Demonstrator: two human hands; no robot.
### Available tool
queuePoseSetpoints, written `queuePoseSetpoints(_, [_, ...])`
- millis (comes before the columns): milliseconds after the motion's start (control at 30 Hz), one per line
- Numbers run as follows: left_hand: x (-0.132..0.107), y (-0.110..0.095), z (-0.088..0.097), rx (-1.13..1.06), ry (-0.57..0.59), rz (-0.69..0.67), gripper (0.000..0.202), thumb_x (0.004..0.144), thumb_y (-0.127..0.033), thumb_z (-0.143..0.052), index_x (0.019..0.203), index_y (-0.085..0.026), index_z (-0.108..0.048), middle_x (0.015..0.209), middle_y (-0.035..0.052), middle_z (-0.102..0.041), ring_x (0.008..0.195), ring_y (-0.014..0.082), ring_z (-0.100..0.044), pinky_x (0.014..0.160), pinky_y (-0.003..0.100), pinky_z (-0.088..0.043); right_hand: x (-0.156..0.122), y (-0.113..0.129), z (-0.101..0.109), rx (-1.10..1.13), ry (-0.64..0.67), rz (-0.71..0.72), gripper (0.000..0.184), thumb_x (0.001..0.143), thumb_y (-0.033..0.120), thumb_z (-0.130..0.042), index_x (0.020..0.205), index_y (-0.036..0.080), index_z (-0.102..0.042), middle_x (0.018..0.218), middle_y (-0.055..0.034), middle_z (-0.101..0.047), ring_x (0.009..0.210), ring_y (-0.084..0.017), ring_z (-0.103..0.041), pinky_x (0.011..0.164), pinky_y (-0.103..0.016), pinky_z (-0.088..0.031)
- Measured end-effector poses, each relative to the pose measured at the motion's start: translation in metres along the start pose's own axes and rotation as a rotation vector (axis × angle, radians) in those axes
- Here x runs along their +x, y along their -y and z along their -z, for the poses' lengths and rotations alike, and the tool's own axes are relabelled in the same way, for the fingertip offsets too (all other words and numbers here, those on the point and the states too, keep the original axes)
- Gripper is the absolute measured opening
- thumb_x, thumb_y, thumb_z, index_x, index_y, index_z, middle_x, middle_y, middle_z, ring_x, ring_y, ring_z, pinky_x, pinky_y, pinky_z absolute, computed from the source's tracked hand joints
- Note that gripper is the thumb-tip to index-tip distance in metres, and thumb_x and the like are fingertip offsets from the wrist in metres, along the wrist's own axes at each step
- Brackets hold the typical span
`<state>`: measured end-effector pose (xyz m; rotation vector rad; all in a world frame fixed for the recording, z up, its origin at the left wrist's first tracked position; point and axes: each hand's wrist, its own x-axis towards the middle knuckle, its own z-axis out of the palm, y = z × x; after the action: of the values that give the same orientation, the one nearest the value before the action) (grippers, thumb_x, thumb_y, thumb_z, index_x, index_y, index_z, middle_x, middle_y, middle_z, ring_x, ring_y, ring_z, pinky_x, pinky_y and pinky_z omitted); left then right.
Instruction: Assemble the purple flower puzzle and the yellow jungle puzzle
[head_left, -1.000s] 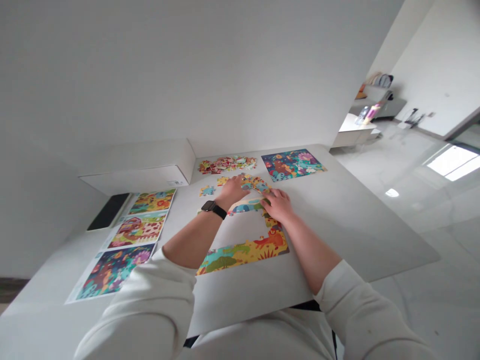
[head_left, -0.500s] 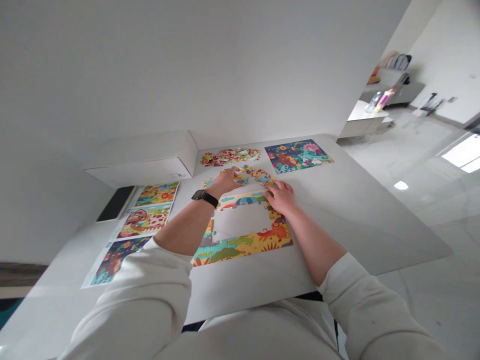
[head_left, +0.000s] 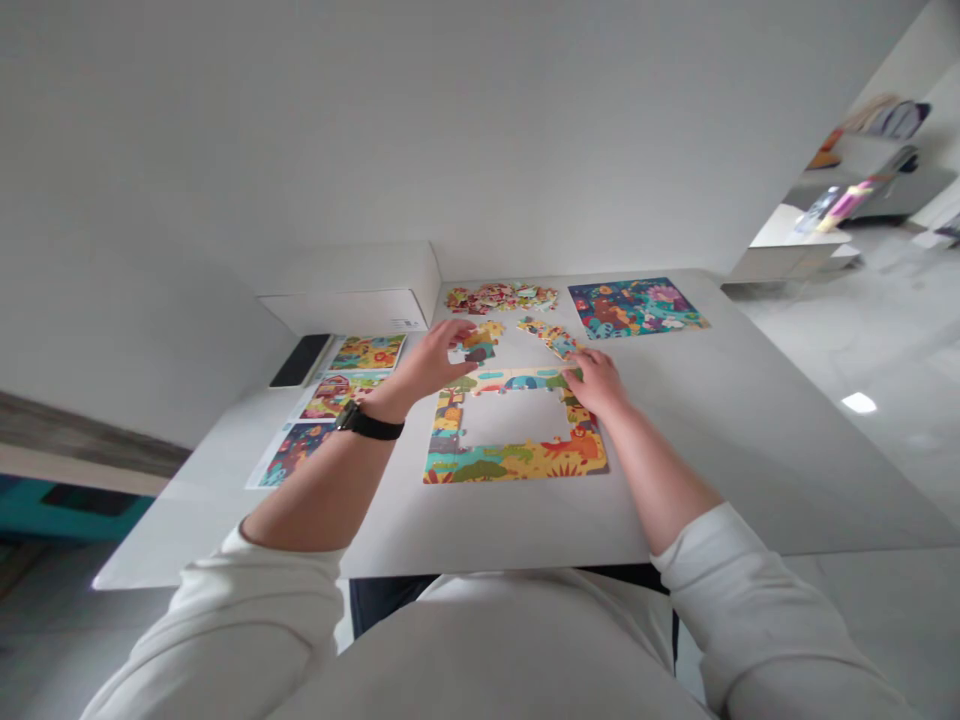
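A partly joined jigsaw puzzle (head_left: 510, 467) lies flat on the table, its animal-picture border surrounding a bare middle. Above its upper left corner, my left hand (head_left: 427, 368), with a black watch on the wrist, curves its parted fingers and thumb beside a small group of loose puzzle pieces (head_left: 480, 346). My right hand (head_left: 598, 384) rests with fingers stretched out over the puzzle's upper right corner. Its fingertips are close to a second group of loose pieces (head_left: 553, 338). Some pieces near both hands are partly hidden by the fingers.
Behind the loose pieces lies a reddish pile of pieces (head_left: 501, 298). A finished dark-blue puzzle (head_left: 637, 308) is at the back right. At left are a white box (head_left: 337, 308), a dark phone-like slab (head_left: 301, 360) and a sheet with three pictures (head_left: 341, 398). A wall stands behind the table.
My left hand has drawn back to the left from among the loose pieces, its fingers now wider apart. My right hand stays at the puzzle's upper right corner. The view has shifted left.
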<state>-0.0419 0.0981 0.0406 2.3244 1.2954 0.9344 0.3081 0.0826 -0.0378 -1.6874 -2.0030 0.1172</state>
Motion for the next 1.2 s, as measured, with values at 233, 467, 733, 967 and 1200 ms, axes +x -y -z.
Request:
queuePoseSetpoints(233, [-0.064,-0.048,-0.024,-0.178,-0.063,-0.029,0.056,0.088,-0.023,-0.083,0.14,-0.024,-0.06,0.139,0.0117,-0.067,0.124,0.0237,-0.07,0.111,0.04,-0.059,-0.019,0.036,0.038,0.324,-0.029,0.115,0.03,0.103,0.031,-0.06,0.122,0.023,-0.081,0.112,-0.0101,-0.083,0.09,-0.026,-0.075,0.092,-0.041,-0.059])
queuePoseSetpoints(467, [-0.078,-0.063,-0.031,-0.008,-0.01,-0.111,0.06,0.088,-0.013,-0.079,0.144,-0.026,-0.059,0.139,0.012,-0.065,0.131,0.028,-0.067,0.114,0.044,-0.056,-0.027,0.097,0.032,0.705,0.257,-0.032,0.035,0.1,0.049,-0.068,0.126,0.026,-0.075,0.098,-0.005,-0.081,0.077,-0.021,-0.072,0.071,-0.033,-0.056])
queuePoseSetpoints(733, [-0.08,-0.049,-0.012,-0.013,-0.011,-0.154,0.067,0.092,-0.023,-0.083,0.153,-0.027,-0.056,0.15,0.0147,-0.061,0.142,0.0298,-0.061,0.119,0.044,-0.053,-0.03,0.109,-0.004,0.989,0.301,-0.053,0.032,0.085,0.048,-0.075,0.103,0.024,-0.065,0.084,0.0002,-0.073,0.075,-0.018,-0.069,0.065,-0.028,-0.051])
queuePoseSetpoints(967, [-0.076,-0.039,-0.006,-0.074,-0.078,0.21,0.023,0.103,-0.034,-0.064,0.118,-0.021,-0.075,0.087,0.0024,-0.076,0.08,0.0168,-0.068,0.074,0.027,-0.052,-0.03,0.098,-0.012,0.982,0.282,-0.093,0.04,0.08,0.053,-0.079,0.102,0.025,-0.061,0.078,0.0025,-0.071,0.073,-0.02,-0.069,0.067,-0.031,-0.051])
queuePoseSetpoints(1200, [-0.074,-0.044,-0.013,-0.052,-0.068,0.338,0.052,0.104,-0.059,-0.056,0.07,-0.02,-0.064,0.063,0.001,-0.065,0.062,0.0144,-0.054,0.059,0.028,-0.037,-0.036,0.109,-0.005,0.979,0.323,-0.051,0.039,0.083,0.053,-0.079,0.103,0.024,-0.063,0.079,0.0008,-0.073,0.072,-0.02,-0.069,0.067,-0.031,-0.051])
